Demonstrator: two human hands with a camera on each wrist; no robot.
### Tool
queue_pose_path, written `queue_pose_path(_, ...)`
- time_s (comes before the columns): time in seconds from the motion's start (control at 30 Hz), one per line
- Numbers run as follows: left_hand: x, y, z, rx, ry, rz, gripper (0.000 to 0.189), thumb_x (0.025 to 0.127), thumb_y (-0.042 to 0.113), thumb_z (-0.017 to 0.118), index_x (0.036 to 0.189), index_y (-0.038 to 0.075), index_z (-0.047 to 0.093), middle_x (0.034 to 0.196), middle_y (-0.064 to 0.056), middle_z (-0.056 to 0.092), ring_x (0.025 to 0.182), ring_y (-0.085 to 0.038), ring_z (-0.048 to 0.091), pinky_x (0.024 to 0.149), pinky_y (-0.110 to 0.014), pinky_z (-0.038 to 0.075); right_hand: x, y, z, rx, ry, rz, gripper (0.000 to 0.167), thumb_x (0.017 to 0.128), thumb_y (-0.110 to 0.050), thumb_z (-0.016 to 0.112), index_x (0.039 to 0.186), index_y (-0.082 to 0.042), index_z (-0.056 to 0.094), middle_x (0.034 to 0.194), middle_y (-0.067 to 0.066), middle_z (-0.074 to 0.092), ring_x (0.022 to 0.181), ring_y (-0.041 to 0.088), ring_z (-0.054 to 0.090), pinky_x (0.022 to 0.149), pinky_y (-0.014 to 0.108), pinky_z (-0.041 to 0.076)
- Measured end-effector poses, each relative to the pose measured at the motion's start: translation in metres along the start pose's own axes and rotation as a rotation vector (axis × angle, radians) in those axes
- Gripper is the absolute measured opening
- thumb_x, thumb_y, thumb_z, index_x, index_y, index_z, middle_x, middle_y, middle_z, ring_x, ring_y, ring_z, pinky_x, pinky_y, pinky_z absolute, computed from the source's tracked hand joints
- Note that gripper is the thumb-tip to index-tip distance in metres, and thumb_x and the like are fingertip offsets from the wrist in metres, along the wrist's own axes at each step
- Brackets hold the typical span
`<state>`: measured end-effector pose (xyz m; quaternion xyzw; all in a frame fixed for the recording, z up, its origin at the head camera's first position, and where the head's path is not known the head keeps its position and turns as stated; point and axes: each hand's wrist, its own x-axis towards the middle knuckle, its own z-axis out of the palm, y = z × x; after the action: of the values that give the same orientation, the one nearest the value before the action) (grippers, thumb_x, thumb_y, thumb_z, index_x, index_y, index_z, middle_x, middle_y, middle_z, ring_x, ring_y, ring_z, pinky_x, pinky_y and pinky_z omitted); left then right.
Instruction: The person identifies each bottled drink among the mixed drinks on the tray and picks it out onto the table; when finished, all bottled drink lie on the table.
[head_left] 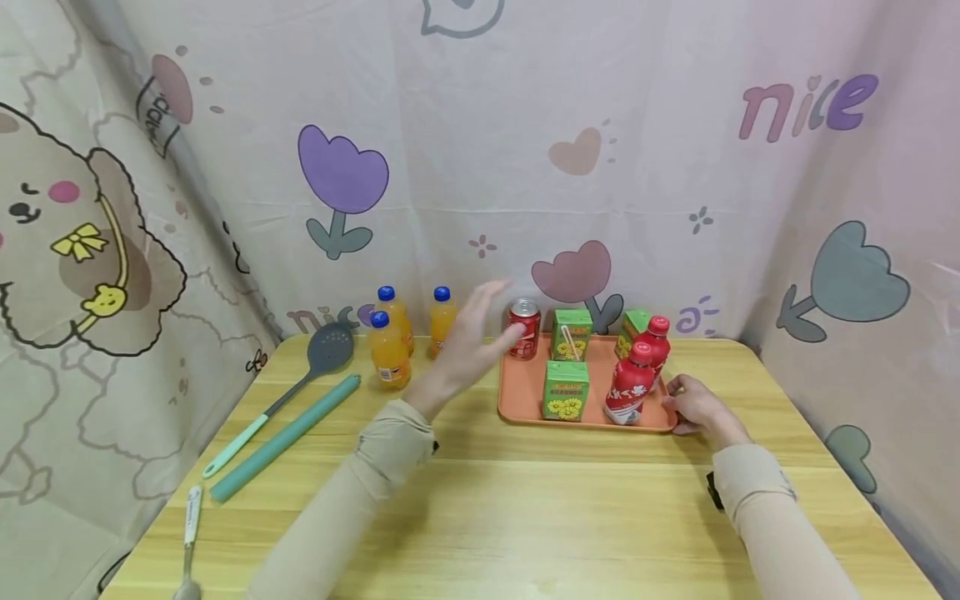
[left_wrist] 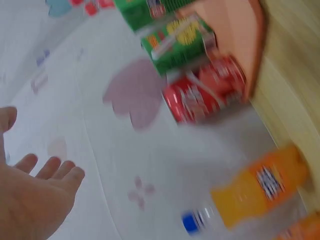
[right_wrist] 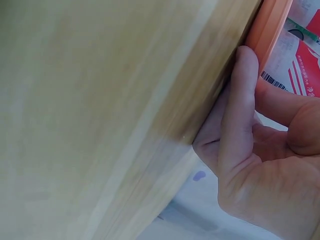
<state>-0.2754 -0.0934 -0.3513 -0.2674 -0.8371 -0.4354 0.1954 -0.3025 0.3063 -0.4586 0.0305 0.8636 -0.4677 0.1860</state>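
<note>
1. A spoon (head_left: 190, 542) with a white handle lies at the near left of the wooden table (head_left: 510, 517)
2. Beyond it, a dark slotted turner (head_left: 330, 348) with a mint handle lies slantwise, and just to its right lies a green rod (head_left: 287, 437)
3. Three orange drink bottles (head_left: 390, 358) with blue caps stand upright toward the back, two close together and one a little to their right
4. The left hand (head_left: 467, 350), slightly blurred, hangs in the air between these bottles and the tray, fingers extended and loosely spread, holding nothing
5. A red can (head_left: 523, 329) stands upright at the back left of the orange tray (head_left: 517, 392), which lies on the table
6. On the tray stand three green cartons (head_left: 566, 392), one in front, one behind it, and one partly hidden at the back right
7. Two red bottles (head_left: 630, 385) stand one behind the other on the tray's right side
8. The right hand (head_left: 693, 404) grips the tray's rim near its front right corner, thumb and fingers pinching the edge
</note>
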Motion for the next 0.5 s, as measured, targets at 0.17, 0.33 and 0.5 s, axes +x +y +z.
queue_pose_path(0.17,0.009,0.009,0.038,0.013,-0.202,-0.005,0.073,0.103,0.031,0.068,0.165,0.019,0.032,0.170,-0.003,0.037,0.156,-0.022,0.040,0.127,-0.048,0.039,0.000,0.001,0.002,-0.022,0.013,0.010,0.025,0.108,-0.006,0.047,0.126,0.009,0.038,0.099,0.018,0.058,0.079,0.016,0.064,0.065,0.031,0.062)
queue_pose_path(0.33,0.016,0.017,0.067,0.034,-0.334,-0.088,0.077,0.104,0.041,0.066,0.168,0.025,0.026,0.172,0.001,0.034,0.159,-0.020,0.035,0.129,-0.052,0.035,0.001,-0.001,0.002,-0.054,0.033,0.030,0.025,0.110,-0.007,0.046,0.128,0.009,0.038,0.100,0.018,0.058,0.080,0.017,0.064,0.065,0.031,0.062)
queue_pose_path(0.5,0.023,0.029,0.095,0.057,-0.434,-0.155,0.079,0.103,0.049,0.064,0.168,0.029,0.025,0.175,0.003,0.030,0.162,-0.023,0.030,0.128,-0.057,0.035,0.002,-0.001,0.000,-0.064,0.049,0.034,0.024,0.109,-0.006,0.046,0.127,0.009,0.038,0.101,0.019,0.055,0.081,0.017,0.063,0.066,0.031,0.063)
